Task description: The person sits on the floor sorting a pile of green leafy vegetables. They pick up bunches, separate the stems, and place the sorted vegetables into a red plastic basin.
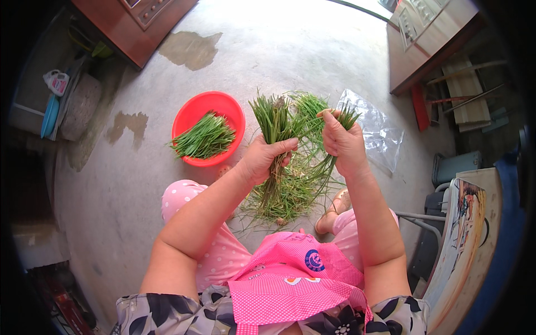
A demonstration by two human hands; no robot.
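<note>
My left hand [268, 157] grips a thick bunch of green chives [270, 119] around its middle, with brown, withered strands hanging below the fist. In my right hand [341, 140] is a smaller bunch of the same chives [348, 118]; a thin yellowish blade shows by the thumb and forefinger. Loose blades stretch between the two bunches. Beneath my hands a heap of trimmed leaves and withered scraps [289, 197] is spread over the concrete floor. Beyond them lies another pile of chives [310, 104], partly hidden by the bunches.
A red plastic basin [236, 113] holding chives [205, 138] stands on the left. A clear plastic bag [377, 130] lies flat at the right. Wooden cabinets [138, 25] [427, 37] flank the floor, and a folding chair [456, 234] stands close on my right.
</note>
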